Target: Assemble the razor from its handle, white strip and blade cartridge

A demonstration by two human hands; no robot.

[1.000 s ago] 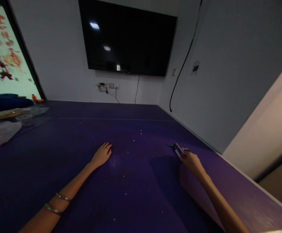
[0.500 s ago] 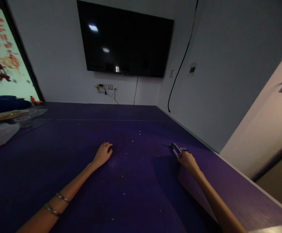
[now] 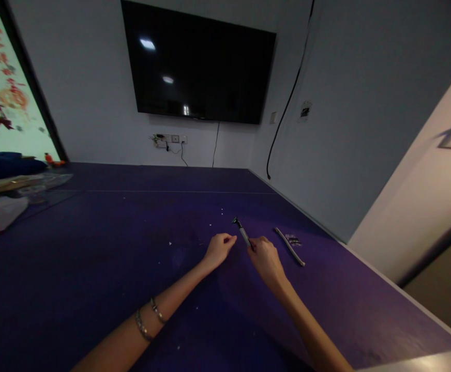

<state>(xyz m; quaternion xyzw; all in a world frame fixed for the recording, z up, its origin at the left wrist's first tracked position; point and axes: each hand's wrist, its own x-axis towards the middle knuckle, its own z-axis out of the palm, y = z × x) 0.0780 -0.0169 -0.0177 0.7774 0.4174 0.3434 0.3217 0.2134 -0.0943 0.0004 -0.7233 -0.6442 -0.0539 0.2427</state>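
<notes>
Wide black television (image 3: 206,67) mounted on grey wall (image 3: 81,103)

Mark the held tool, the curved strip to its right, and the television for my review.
Held tool (image 3: 244,236): head view, grey handle.
Curved strip (image 3: 289,247): head view, middle of its length.
Television (image 3: 202,67): head view, dark screen.

The right hand (image 3: 266,257) holds a razor (image 3: 243,234) — left hand (image 3: 218,249) near it — and a grey rod (image 3: 289,248) lies on the counter (image 3: 113,253).
</notes>
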